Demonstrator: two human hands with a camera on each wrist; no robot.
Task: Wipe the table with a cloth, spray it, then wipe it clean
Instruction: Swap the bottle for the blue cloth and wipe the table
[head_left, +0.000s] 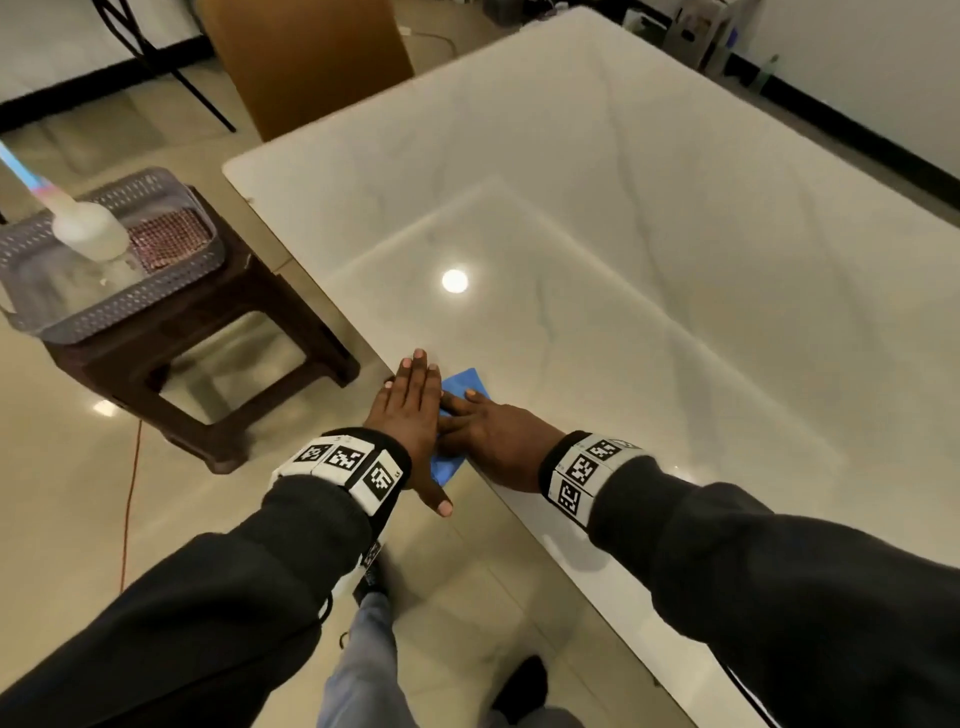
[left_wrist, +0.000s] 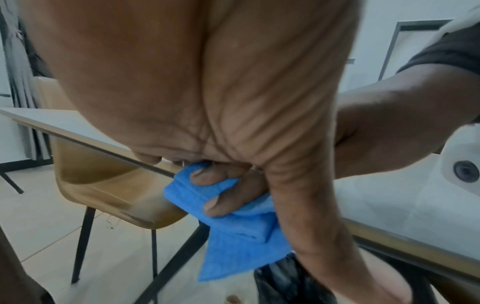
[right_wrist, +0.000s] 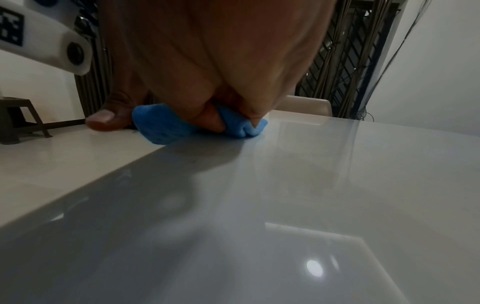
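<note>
A blue cloth (head_left: 465, 382) lies over the left edge of the glossy white table (head_left: 623, 234). My right hand (head_left: 498, 441) presses it down. In the left wrist view the right fingers (left_wrist: 221, 193) curl round the cloth (left_wrist: 233, 242), and its lower part hangs below the table edge. My left hand (head_left: 410, 400) lies flat with straight fingers across the right fingers and holds nothing. The right wrist view shows the bunched cloth (right_wrist: 161, 125) under the right palm (right_wrist: 221, 61). A clear spray bottle (head_left: 88, 231) stands in a basket to the left.
The grey perforated basket (head_left: 119, 312) sits on a dark brown stool (head_left: 208, 364) left of the table. A tan chair (head_left: 311, 57) stands at the far end. An orange cable (head_left: 130, 493) runs along the floor. A dark bag (left_wrist: 285, 277) sits below the table edge.
</note>
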